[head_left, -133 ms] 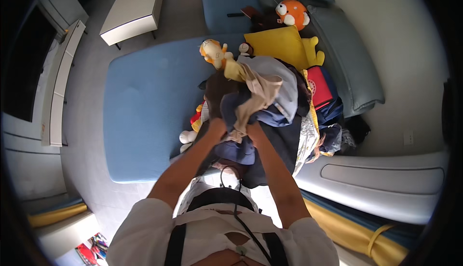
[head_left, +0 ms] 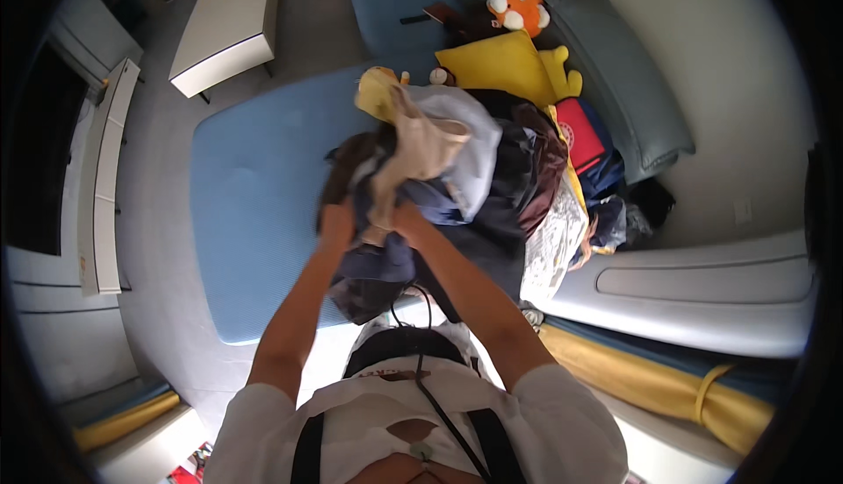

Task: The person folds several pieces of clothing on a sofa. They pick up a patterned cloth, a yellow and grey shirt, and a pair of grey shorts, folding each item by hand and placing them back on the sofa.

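A loose bundle of clothes hangs between my two hands over the blue sofa seat. My left hand (head_left: 337, 222) is closed on the dark part of the bundle, the dark brown garment (head_left: 353, 161). Closed beside it, my right hand (head_left: 407, 220) grips cloth next to the beige garment (head_left: 420, 146). Light grey cloth (head_left: 479, 146) and navy cloth (head_left: 378, 261) belong to the same tangle, and their edges overlap. To the right lies a pile of black clothes (head_left: 493, 251). The fingertips are partly hidden in the fabric.
The blue sofa seat (head_left: 250, 186) stretches left. Beyond the clothes are a yellow pillow (head_left: 487, 67), a red panda plush (head_left: 518, 10) and an orange-and-white plush (head_left: 369, 76), partly covered. A red item (head_left: 580, 133) lies at the right. A low white table (head_left: 233, 28) stands far left.
Both hands have moved left with the bundle, away from the pile. More black and maroon clothing shows on the right, and the bundle now covers more of the orange-and-white plush.
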`<state>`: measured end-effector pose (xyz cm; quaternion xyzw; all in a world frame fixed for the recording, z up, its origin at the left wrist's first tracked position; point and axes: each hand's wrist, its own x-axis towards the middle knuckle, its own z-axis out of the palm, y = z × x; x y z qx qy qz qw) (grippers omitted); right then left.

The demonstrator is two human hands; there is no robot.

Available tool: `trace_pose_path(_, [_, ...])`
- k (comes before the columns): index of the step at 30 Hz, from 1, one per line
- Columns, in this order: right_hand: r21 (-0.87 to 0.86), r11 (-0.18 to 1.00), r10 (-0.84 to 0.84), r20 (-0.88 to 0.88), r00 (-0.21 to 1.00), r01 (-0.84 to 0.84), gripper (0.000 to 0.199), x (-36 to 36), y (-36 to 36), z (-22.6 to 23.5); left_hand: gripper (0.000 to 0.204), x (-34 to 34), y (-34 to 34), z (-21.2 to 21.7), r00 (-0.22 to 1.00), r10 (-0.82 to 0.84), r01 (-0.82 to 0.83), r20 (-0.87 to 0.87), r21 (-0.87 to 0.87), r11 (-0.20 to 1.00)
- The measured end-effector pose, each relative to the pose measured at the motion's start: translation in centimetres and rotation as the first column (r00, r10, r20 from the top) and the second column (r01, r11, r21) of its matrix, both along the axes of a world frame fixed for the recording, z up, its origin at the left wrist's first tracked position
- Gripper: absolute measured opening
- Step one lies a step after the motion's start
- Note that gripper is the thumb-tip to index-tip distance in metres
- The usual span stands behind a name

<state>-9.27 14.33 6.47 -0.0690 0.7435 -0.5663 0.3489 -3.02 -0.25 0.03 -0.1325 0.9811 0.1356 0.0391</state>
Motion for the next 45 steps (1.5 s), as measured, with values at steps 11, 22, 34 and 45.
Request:
trace_pose_path(11, [0.071, 0.895, 0.446, -0.092, 0.890, -0.441, 0.056, 13.9, -25.5, 1.6, 0.027, 21.5, -27.3, 5.6, 0.616, 0.738, -0.368, 0.275, 0.929, -0.039])
trace_pose_path(22, [-0.299, 0.919, -0.167, 0.299, 0.940, 0.258, 0.025, 6.5, 10.2, -21.7, 0.036, 14.3, -12.9, -1.5, 0.835, 0.273, -0.505, 0.477, 0.862, 0.037])
trace_pose_path(34, [0.204, 0.577, -0.799, -0.061, 0.598, 0.791, 0.068, 3.1, 25.0, -17.5, 0.092, -1.1, 6.0, -9.1, 0.964, -0.158, 0.252, -0.216, 0.531, 0.809])
trace_pose_path(45, [0.081, 0.742, -0.668, 0.001, 0.744, 0.666, 0.045, -3.4, 18.4, -15.7, 0.108, -5.4, 11.1, -10.5, 0.976, -0.217, 0.164, -0.002, 0.663, 0.730])
